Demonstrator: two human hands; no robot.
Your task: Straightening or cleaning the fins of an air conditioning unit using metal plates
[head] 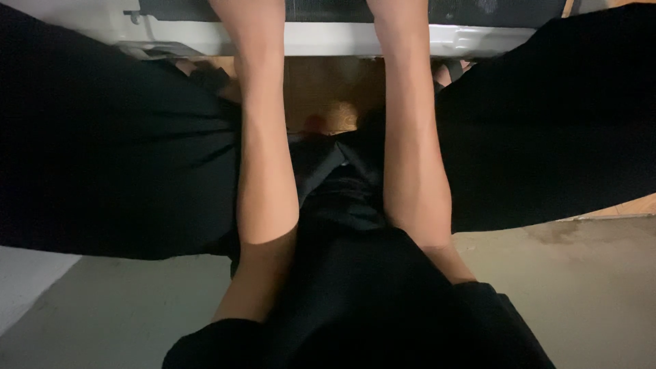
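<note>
Both my bare forearms reach straight ahead between my knees, the left forearm and the right forearm about a hand's width apart. They run up past a white panel edge toward a dark grille at the very top of the head view. My left hand and my right hand lie beyond the top border, so what they hold or touch is hidden. Short black sleeves cover my upper arms.
My legs in black trousers spread to the left and right. A brown wooden surface shows under the white panel. Grey concrete floor lies below, with a paler strip at the lower left.
</note>
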